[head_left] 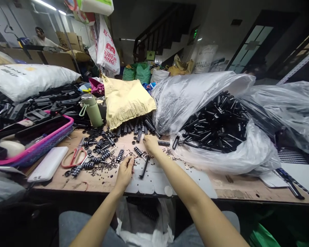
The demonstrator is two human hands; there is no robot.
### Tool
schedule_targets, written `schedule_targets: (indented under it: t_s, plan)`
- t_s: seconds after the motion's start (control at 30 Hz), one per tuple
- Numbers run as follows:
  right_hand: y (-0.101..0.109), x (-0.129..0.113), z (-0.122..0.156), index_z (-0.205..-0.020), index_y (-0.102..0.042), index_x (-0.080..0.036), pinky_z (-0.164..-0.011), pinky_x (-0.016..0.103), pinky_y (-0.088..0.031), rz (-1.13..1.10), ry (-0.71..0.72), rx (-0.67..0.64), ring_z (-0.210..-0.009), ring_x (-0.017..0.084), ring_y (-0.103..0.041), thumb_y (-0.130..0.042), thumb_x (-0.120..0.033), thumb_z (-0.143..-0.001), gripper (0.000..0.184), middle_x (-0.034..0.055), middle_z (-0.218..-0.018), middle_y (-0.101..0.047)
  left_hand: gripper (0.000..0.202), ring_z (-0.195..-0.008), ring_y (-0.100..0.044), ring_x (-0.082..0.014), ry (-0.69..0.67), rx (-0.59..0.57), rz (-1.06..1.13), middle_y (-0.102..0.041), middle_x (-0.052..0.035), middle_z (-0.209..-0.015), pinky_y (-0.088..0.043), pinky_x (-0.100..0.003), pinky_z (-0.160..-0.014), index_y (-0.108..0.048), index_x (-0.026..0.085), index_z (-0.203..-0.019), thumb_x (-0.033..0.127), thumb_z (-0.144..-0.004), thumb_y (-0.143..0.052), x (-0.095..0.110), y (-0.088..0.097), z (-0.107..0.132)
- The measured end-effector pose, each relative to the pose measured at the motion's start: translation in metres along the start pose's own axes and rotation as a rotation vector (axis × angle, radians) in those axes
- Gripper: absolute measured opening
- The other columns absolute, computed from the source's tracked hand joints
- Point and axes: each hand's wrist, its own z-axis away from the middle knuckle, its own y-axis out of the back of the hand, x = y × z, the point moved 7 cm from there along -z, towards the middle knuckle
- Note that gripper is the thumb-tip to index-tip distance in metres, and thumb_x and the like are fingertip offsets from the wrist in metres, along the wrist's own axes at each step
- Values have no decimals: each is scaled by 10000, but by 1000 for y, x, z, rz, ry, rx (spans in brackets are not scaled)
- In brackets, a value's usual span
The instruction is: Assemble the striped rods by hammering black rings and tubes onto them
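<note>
My left hand [124, 171] rests on the wooden table [237, 188] with its fingers pinched together over tiny black beads; what they hold is too small to name. My right hand [150, 143] reaches farther out, fingers curled down at a pile of black-and-white ribbed rods [139, 127] spilling from under a yellow bag [126, 99]. A single ribbed rod [138, 152] lies between the hands. A thin black stick [144, 167] lies on a white sheet just right of my left hand.
A clear plastic bag of black tubes [216, 125] fills the right side. Red scissors [74, 156], a white flat case [48, 164], a pink basket [41, 145] and a green bottle [92, 109] stand left. A person sits far back left.
</note>
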Motion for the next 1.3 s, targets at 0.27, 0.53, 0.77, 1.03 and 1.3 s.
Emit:
schedule_targets:
  t_s: [0.27,0.53,0.77,1.03,1.3]
  plan:
    - [10,-29,73,-878,-563,-145,-692,236,-482,-380,87,-16,-737,116,-590,-543,-167,-719,161,29,-840,-631,365,-759,-597,-177,-110,-4,-233,-645,-65,-841,-471,-298,-717,-592,165,-1052,384,-781,-481,18,1,1]
    - [19,-50,112,-864,-595,-152,-700,232,-505,-600,146,14,-735,116,-618,-511,-82,-680,214,17,-813,-652,334,-1027,-533,-200,-238,-47,-399,-608,-87,-1063,-396,-349,-912,-584,174,-1073,334,-810,-455,27,-6,12]
    - [33,-65,128,-930,-605,-207,-768,262,-478,-429,320,48,-828,138,-610,-445,-42,-702,324,11,-893,-656,329,-1013,-540,-204,-280,-55,-396,-617,-75,-1036,-408,-343,-891,-568,190,-1092,322,-815,-450,26,-8,15]
    - [33,-49,126,-1323,-257,-166,-1017,415,-277,-260,257,-124,-1249,246,-285,-641,-355,-646,802,122,-1362,-298,352,-706,-556,-131,-257,60,-144,-574,-63,-928,-462,-256,-648,-456,194,-1148,351,-834,-425,18,-2,8]
    - [7,-33,130,-1310,-234,-119,-1021,436,-257,-210,214,-125,-1238,280,-262,-746,-434,-462,1039,175,-1308,-315,329,-691,-554,-146,-70,-40,-101,-597,-39,-780,-446,-237,-612,-581,152,-919,406,-709,-578,2,-7,5]
